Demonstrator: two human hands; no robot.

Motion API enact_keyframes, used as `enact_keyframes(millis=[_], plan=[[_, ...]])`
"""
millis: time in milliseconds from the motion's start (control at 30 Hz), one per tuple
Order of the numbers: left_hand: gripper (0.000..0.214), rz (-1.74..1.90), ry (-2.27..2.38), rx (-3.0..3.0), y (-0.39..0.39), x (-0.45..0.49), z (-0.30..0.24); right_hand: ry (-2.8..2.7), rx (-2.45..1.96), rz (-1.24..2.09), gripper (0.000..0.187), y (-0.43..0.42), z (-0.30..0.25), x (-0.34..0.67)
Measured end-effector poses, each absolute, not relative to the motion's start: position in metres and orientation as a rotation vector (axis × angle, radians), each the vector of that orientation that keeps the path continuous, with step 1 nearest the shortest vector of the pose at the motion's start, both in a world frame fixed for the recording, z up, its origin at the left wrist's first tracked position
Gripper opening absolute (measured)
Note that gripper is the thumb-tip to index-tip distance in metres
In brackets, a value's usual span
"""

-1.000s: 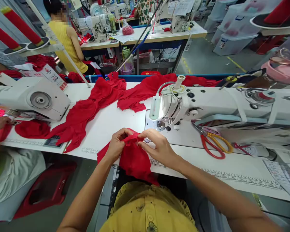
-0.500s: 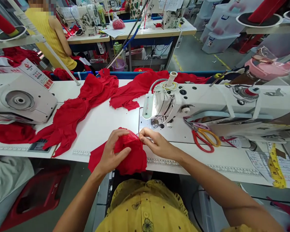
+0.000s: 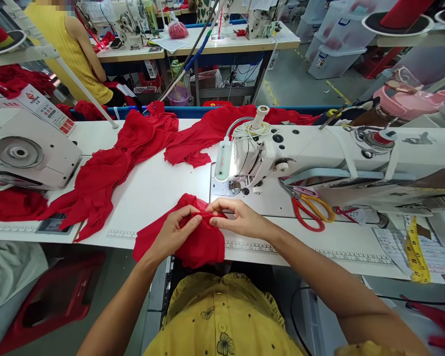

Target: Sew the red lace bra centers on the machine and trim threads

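A piece of red fabric (image 3: 202, 247) lies at the front edge of the sewing table, partly hanging over it. My left hand (image 3: 178, 228) pinches a fold of it between thumb and fingers. Just to the right, my right hand (image 3: 239, 217) grips the same fold, thumb below and fingers above. The fingertips of both hands are close together on the cloth. Beyond them stands a white sewing machine (image 3: 304, 148) with its lamp lit over the needle area. Scissors with red and orange handles (image 3: 311, 212) rest at the machine's base.
More red garments (image 3: 122, 158) are spread across the table to the left and behind. Another sewing machine (image 3: 25, 148) stands at the left. A yellow tape measure (image 3: 417, 252) lies over papers at the right. A person in a yellow top (image 3: 77, 54) sits at the back left.
My left hand has closed from a spread position onto the red fabric and moved right, nearer my right hand. The fabric's upper part is now folded between both hands.
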State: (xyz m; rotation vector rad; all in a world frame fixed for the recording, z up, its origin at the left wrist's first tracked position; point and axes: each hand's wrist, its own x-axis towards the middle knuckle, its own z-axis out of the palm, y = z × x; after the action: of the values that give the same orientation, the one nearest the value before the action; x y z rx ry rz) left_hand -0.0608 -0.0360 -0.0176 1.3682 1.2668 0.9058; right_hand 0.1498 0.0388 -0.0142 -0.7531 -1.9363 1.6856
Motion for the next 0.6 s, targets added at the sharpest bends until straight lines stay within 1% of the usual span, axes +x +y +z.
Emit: enact_keyframes(millis=[100, 267, 367, 433, 500, 567, 600], plan=[[0.028, 0.880, 1.271, 1.403, -0.034, -0.062, -0.020, -1.890, -0.767, 1.722, 0.024, 0.037, -0.016, 0.146], [0.030, 0.862, 1.270, 1.362, -0.035, -0.061, -0.020, -1.726, -0.746, 1.879, 0.031, 0.038, -0.023, 0.148], [0.030, 0.855, 1.256, 1.376, -0.039, -0.060, -0.023, -1.842, -0.706, 1.835, 0.027, 0.037, -0.025, 0.154], [0.030, 0.832, 1.257, 1.461, -0.037, -0.065, -0.025, -2.044, -0.719, 1.649, 0.019, 0.035, -0.025, 0.152], [0.031, 0.788, 1.297, 1.614, -0.025, -0.082, -0.020, -2.260, -0.811, 1.319, 0.015, 0.036, -0.023, 0.135], [0.034, 0.749, 1.379, 1.841, -0.002, -0.110, -0.001, -2.397, -0.972, 0.941, 0.011, 0.043, -0.017, 0.101], [0.038, 0.748, 1.430, 1.993, 0.012, -0.126, 0.014, -2.427, -1.019, 0.832, 0.009, 0.049, -0.013, 0.080]])
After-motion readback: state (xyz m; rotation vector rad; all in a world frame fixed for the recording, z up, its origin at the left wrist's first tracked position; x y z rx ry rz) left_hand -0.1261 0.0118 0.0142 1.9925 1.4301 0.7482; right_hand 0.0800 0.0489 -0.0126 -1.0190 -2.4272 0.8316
